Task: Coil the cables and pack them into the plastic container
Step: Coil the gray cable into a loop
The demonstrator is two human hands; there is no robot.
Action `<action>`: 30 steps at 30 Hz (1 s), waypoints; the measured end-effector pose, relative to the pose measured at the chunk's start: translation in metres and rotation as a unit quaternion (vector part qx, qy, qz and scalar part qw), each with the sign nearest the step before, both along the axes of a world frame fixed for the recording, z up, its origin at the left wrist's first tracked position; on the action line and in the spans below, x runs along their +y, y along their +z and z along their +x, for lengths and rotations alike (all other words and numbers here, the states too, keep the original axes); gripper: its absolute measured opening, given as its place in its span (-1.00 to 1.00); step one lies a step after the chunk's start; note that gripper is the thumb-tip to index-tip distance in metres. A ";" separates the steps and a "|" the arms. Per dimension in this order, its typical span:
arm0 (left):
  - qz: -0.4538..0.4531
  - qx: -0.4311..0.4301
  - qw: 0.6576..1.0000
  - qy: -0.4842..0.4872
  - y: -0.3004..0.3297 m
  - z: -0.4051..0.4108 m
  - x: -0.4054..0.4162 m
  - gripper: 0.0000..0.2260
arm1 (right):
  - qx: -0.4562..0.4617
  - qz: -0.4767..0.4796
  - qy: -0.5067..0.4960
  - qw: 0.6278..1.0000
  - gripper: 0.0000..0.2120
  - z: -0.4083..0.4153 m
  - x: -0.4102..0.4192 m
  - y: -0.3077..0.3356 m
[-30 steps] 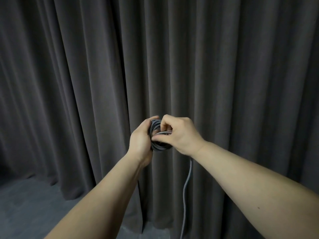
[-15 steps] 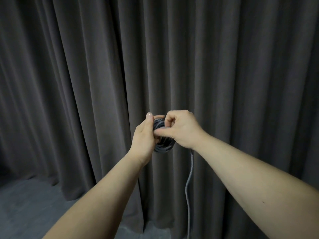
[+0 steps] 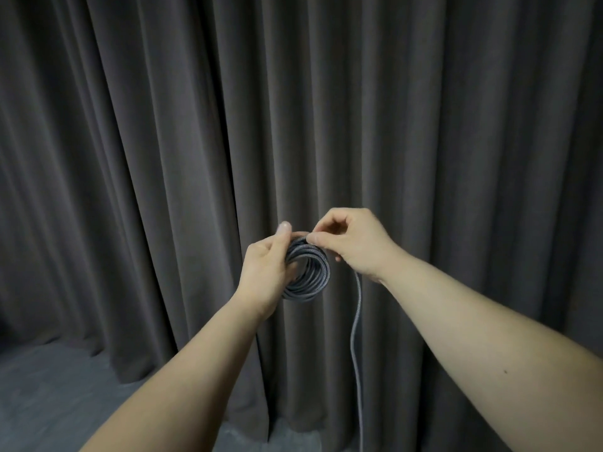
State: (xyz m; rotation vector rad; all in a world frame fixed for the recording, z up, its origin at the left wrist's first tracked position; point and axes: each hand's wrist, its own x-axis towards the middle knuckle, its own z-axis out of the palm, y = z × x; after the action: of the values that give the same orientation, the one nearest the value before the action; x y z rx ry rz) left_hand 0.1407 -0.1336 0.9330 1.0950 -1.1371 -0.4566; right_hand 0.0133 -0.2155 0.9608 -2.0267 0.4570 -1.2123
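Open air on both sides of the raised arms and above them. Straight ahead, the dark pleated curtain (image 3: 424,125) walls off the way forward. Below the right hand (image 3: 355,243), a loose cable tail (image 3: 355,337) hangs across the gap between the forearms; grey floor (image 3: 49,402) lies low left.

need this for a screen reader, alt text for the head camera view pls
Two bare hands coil a grey cable in front of a dark curtain. The left hand grips the coil; the right hand pinches the strand at its top, and the loose end hangs down.
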 end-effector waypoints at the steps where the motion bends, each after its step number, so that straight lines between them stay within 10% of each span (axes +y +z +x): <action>1: -0.008 0.022 1.000 -0.019 0.000 0.000 0.000 -0.67 | -0.003 0.011 0.006 1.000 -0.86 -0.001 -0.002 -0.002; 23: -0.126 0.421 0.891 0.117 0.032 0.036 -0.018 -0.80 | -0.004 0.274 0.078 0.958 -0.83 0.018 0.011 -0.042; 28: -0.135 0.452 0.871 0.140 0.035 0.041 -0.015 -0.81 | 0.130 0.056 -0.124 0.982 -0.93 0.025 0.011 -0.046; 30: -0.137 0.449 0.870 0.149 0.036 0.040 -0.014 -0.81 | 0.246 -0.122 -0.233 0.933 -0.95 0.024 0.016 -0.045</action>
State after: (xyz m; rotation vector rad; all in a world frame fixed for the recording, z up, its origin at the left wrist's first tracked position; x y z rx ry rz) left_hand 0.1810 -0.1478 0.9686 0.6481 -0.1859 -0.4634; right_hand 0.0372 -0.1996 0.9157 -2.5383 1.1300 -1.0450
